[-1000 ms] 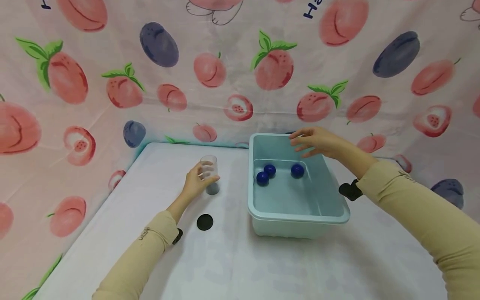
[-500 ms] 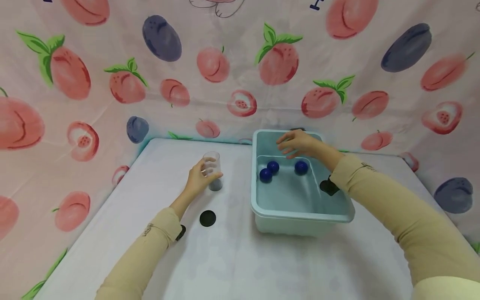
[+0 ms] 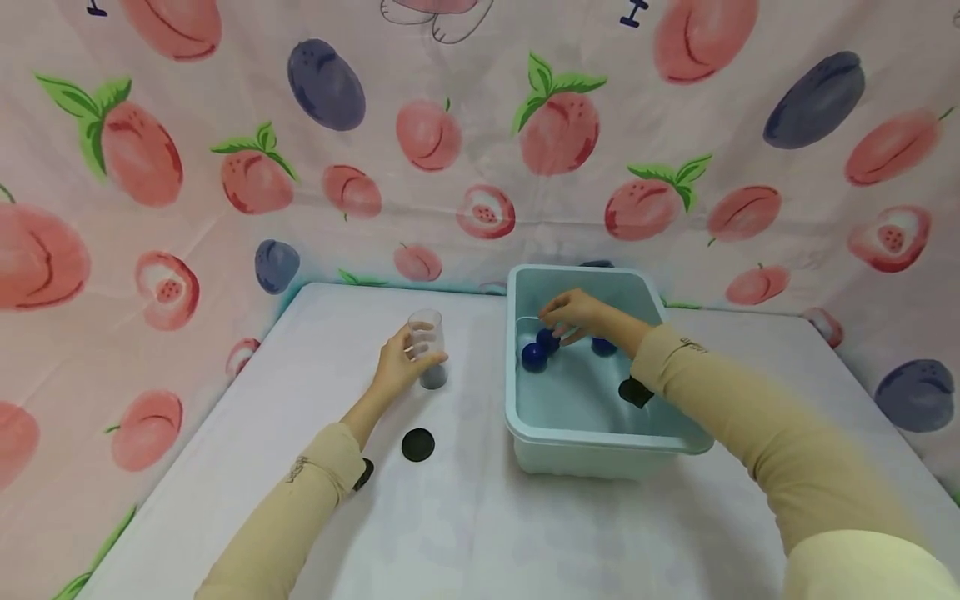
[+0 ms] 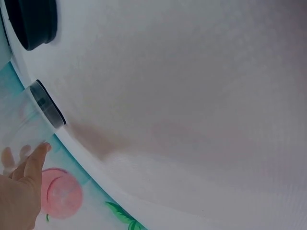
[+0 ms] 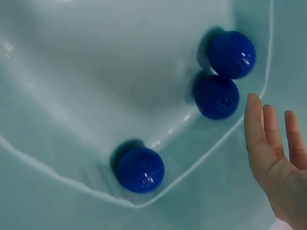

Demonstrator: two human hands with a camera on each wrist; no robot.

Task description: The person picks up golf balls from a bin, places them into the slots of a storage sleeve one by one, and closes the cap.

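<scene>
In the head view my left hand (image 3: 393, 367) holds an upright clear plastic cylinder (image 3: 433, 377) with a dark base, its fingers bent around the far side and the thumb across the front. The left wrist view catches this hand (image 4: 24, 191) and the cylinder's base (image 4: 47, 104). My right hand (image 3: 579, 317) reaches down into a pale blue bin (image 3: 600, 437), fingers extended and holding nothing. Nearest to it are two touching dark blue balls (image 3: 534, 357). A third blue ball (image 3: 603, 347) lies apart, partly behind the right wrist. In the right wrist view, a gap separates the fingertips (image 5: 253, 98) from the balls.
A round black lid (image 3: 417, 445) lies on the white table (image 3: 472, 533) in front of the cylinder, left of the bin. A fruit-print cloth (image 3: 450, 92) hangs behind and along the left side. The bin's raised rim surrounds the right hand's reach.
My right hand has come left and down, from over the bin's right rim to beside the paired balls. The left hand stays at the cylinder. The view has shifted slightly.
</scene>
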